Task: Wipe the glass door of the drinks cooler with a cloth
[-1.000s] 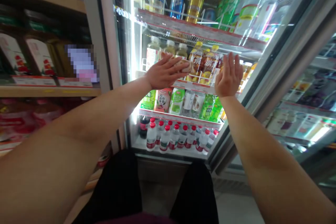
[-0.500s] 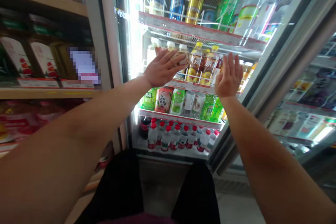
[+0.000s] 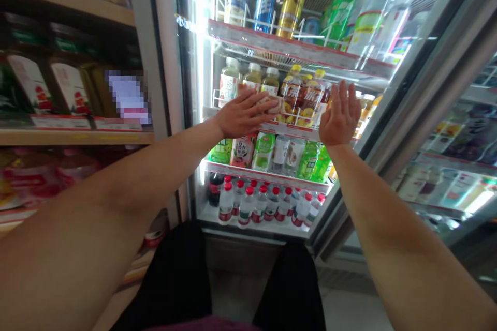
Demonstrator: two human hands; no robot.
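Note:
My left hand (image 3: 243, 115) lies flat with its fingers stretched to the right, at the glass door (image 3: 297, 163) of a lit drinks fridge. Just past its fingertips shows a pale patch; I cannot tell whether it is a cloth or a reflection. My right hand (image 3: 339, 118) is raised beside it, palm toward the glass, fingers pointing up and holding nothing. Behind the left hand stand white-capped bottles (image 3: 230, 80) on the middle shelf. Yellow-capped brown tea bottles (image 3: 293, 88) stand between the two hands.
Cans (image 3: 265, 2) and a green bottle (image 3: 344, 8) fill the upper shelf. Red-capped water bottles (image 3: 246, 207) stand at the bottom. A metal door frame (image 3: 392, 134) slants along the right. Shelves of large bottles (image 3: 70, 77) are at the left.
My left hand has moved slightly down and to the right, uncovering more of the white-capped bottles. My right hand has stayed nearly in place. The view has shifted a little.

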